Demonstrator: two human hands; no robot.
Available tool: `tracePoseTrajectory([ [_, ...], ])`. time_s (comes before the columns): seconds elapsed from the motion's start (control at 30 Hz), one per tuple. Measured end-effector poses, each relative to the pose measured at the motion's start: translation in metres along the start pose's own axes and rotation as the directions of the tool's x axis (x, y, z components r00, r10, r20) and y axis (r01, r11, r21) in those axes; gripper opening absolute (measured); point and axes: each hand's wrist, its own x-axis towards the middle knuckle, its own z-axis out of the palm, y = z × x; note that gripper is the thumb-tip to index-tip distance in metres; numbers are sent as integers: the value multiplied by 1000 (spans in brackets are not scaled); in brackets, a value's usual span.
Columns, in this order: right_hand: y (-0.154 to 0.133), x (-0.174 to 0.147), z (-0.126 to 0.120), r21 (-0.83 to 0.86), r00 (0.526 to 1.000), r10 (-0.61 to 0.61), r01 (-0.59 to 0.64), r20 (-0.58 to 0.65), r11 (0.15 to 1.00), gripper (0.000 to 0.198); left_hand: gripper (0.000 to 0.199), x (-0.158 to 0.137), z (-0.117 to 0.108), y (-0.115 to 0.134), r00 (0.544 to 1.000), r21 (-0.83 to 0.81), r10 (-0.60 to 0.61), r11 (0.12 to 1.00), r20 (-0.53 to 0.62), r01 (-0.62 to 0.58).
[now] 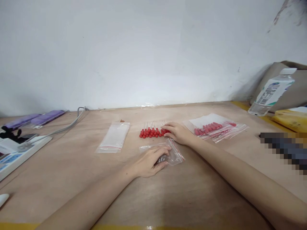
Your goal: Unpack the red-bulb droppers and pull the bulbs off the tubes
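My left hand [151, 159] is closed on a clear zip bag [177, 157] lying on the table, its red-lined mouth turned to the right. Just beyond the bag lies a row of droppers [150, 132] with red rubber bulbs and thin clear stems pointing at the wall. At the row's right end, my right hand [177, 131] has thumb and fingers around red bulbs; how many it grips is hidden. Off to the right, filled zip bags [208, 127] with red-bulbed droppers are piled up. A stack of flat clear zip bags [114, 137] is on the left.
A power strip [26, 155] with a grey cable [69, 123] and purple packets [48, 117] occupy the left side. At the right stand a plastic bottle [271, 92], a grey-brown bag [297, 86] and a yellow package [290, 119]. A pixelated dark object [285, 148] lies nearer. The wall bounds the table's back.
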Motion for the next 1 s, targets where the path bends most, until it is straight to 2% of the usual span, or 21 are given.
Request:
tracePoseTrajectory([
  [0.1, 0, -5, -2, 108, 987, 135, -125, -93, 986, 33, 30, 0, -1, 0, 998, 24, -12, 1000, 56, 11],
  [0.23, -14, -21, -14, 233, 933, 306, -260, -190, 937, 23, 39, -1, -4, -1, 988, 85, -14, 996, 156, 1],
  [0.27, -20, -28, -19, 234, 943, 289, -247, -165, 940, 23, 40, -1, -5, -1, 984, 93, -9, 996, 177, -8],
  [0.33, -34, -43, -29, 238, 981, 180, -158, -70, 958, 24, 41, -1, -6, -1, 978, 90, 17, 995, 206, -36],
  [0.4, -45, -59, -37, 220, 995, 56, -73, 79, 973, 33, 41, -1, -6, 0, 974, 67, 48, 996, 221, -64],
  [0.47, -51, -73, -40, 157, 981, 55, -85, 185, 984, 40, 39, -2, -5, 0, 978, 38, 55, 997, 200, -64],
  [0.53, -53, -82, -40, 119, 969, 89, -119, 231, 986, 44, 36, -3, -4, 1, 989, 1, 28, 1000, 145, -28],
  [0.63, -53, -86, -37, 116, 967, 114, -143, 228, 983, 46, 31, -4, -6, 0, 996, -98, -51, 993, 79, 59],
  [0.73, -54, -84, -37, 121, 971, 108, -136, 214, 983, 44, 39, -4, -9, -2, 992, -216, -114, 969, 49, 122],
  [0.8, -54, -81, -39, 132, 976, 78, -106, 201, 986, 42, 38, -4, -9, -4, 986, -239, -164, 957, 35, 167],
  [0.9, -44, -79, -47, 66, 989, 69, -78, 131, 995, 33, 30, -4, -7, -4, 987, -137, -160, 977, 29, 163],
  [1.0, -20, -83, -62, -193, 985, 167, -174, -53, 966, 24, 28, -4, -7, 1, 996, 57, -16, 998, 87, 12],
])
